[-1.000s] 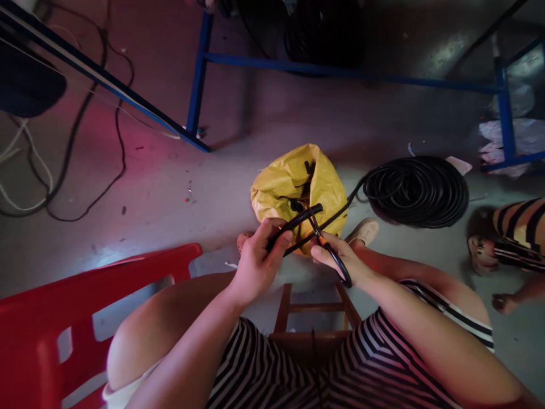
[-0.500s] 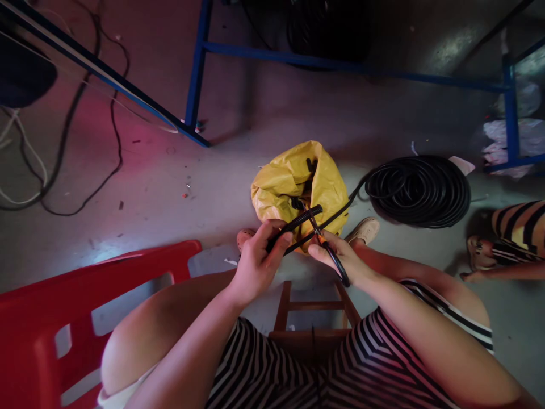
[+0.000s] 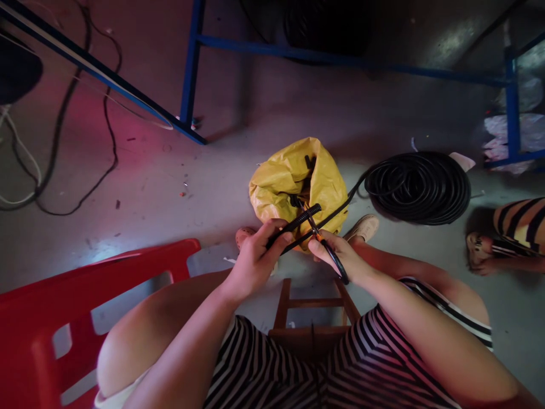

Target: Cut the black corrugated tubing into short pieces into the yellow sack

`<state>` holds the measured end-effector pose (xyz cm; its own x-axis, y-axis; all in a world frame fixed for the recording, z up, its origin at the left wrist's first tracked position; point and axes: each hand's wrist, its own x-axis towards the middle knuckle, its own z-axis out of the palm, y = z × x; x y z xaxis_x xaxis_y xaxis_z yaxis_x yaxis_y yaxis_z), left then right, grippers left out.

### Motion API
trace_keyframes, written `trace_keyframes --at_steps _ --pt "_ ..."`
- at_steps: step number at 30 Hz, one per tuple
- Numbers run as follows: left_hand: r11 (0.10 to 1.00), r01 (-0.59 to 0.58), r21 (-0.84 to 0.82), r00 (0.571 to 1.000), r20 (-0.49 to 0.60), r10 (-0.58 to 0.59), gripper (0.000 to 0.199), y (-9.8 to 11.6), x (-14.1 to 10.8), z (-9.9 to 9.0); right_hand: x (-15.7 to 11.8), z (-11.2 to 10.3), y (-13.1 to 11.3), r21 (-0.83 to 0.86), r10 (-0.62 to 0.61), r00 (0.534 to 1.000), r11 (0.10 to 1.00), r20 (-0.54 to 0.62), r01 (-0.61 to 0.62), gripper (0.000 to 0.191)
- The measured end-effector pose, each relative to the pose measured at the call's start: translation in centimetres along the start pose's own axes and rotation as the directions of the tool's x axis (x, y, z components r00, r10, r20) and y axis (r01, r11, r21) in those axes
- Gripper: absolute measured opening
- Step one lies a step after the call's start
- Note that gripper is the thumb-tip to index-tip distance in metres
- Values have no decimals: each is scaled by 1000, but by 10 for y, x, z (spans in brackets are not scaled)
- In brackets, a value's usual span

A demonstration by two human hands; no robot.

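Scissors (image 3: pixel 318 236) still across black tube (image 3: pixel 296 222); co-worker's hand (image 3: pixel 482 267) now at shoe (image 3: pixel 478 245)

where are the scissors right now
In the head view, the scissors are in the right hand, just right of the picture's middle, with their blades by the end of the black tube, over the yellow bag.

Looks like a workshop from here: coiled black tubing (image 3: pixel 419 190) beyond the right hand (image 3: pixel 349 258), blue framing (image 3: pixel 264 48) farther off.
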<state>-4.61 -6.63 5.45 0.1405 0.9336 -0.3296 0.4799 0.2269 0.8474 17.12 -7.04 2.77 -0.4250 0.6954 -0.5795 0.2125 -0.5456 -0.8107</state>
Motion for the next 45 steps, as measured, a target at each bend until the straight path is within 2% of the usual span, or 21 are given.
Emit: trace_keyframes --at_steps 6,12,19,27,36,45 --pt "996 44 74 995 86 -50 37 -9 9 -12 3 -5 1 -195 27 999 980 -39 -34 65" --pt "996 44 82 986 159 -56 38 -19 14 -22 9 -10 9 -275 24 999 961 -22 -29 64" --pt "997 49 63 986 156 -59 34 -23 17 -24 12 -10 8 -235 61 998 970 -19 -64 61" --pt "995 45 88 990 127 -56 34 -26 19 -16 16 -9 6 -209 85 996 974 -26 -89 63" --pt "995 54 83 995 81 -60 28 -38 18 -5 22 -9 24 -200 111 994 974 6 -108 58" --pt "994 67 85 994 76 -73 31 -41 18 -6 25 -7 33 -127 139 989 983 47 -132 58"
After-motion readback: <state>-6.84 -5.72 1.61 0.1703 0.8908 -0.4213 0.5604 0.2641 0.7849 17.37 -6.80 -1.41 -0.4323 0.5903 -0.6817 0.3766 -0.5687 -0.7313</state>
